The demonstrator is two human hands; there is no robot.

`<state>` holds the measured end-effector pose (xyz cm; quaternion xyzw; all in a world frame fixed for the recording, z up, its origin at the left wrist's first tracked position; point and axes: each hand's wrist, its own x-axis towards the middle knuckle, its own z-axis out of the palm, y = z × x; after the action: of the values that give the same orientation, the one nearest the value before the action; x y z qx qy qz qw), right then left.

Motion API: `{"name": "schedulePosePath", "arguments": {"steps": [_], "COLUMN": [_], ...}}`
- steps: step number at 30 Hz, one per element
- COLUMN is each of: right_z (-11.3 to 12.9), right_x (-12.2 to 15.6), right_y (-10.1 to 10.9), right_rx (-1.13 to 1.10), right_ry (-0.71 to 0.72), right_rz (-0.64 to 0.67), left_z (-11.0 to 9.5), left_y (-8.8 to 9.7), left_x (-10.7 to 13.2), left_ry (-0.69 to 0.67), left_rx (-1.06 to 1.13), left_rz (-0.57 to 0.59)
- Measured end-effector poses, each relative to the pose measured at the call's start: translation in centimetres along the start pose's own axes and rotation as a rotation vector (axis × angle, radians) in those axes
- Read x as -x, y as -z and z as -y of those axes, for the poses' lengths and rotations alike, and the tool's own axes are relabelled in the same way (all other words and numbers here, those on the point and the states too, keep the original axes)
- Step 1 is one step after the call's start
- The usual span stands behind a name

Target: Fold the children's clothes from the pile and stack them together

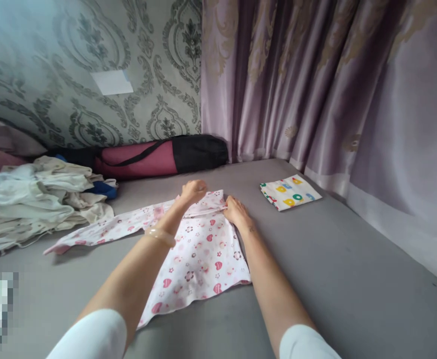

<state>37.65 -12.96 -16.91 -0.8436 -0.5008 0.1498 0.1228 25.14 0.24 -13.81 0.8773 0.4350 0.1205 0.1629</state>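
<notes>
- from here i see a white long-sleeved garment printed with pink hearts and flowers [203, 262] spread on the flat grey bed [338, 269], one sleeve [108, 232] reaching left.
- i have the left hand [195, 190] loosely curled at the garment's far end; i cannot tell whether it has hold of any cloth.
- i have the right hand [236, 210] at the garment's right edge, fingers bent and nearly closed against it; whether they pinch the fabric, i cannot tell.
- a folded white cloth with a multicoloured print [291, 193] lies to the right, apart from the garment.
- a crumpled heap of pale clothes [27, 199] sits left, near the sleeve.
</notes>
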Motion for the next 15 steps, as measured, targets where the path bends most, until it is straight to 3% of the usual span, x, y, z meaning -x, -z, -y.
{"name": "schedulePosePath", "arguments": {"steps": [3, 6, 10, 15], "right_z": [-0.3, -0.6, -0.9, -0.6], "right_x": [-0.1, -0.2, -0.2, 0.1], "right_y": [0.2, 0.4, 0.8, 1.0], "right_rx": [-0.008, -0.024, -0.046, -0.043], "right_ry": [0.025, 0.057, 0.091, 0.097], "right_rz": [-0.001, 0.013, 0.034, 0.05], "left_z": [-3.3, -4.8, -4.8, -3.3], "left_y": [-2.0, -4.1, -5.5, -5.5], "left_x": [-2.2, -3.6, -4.4, -5.1], "left_ry": [-0.005, 0.074, 0.16, 0.232], "left_rx": [0.063, -0.037, -0.095, 0.014], "left_rz": [0.129, 0.191, 0.184, 0.152]}}
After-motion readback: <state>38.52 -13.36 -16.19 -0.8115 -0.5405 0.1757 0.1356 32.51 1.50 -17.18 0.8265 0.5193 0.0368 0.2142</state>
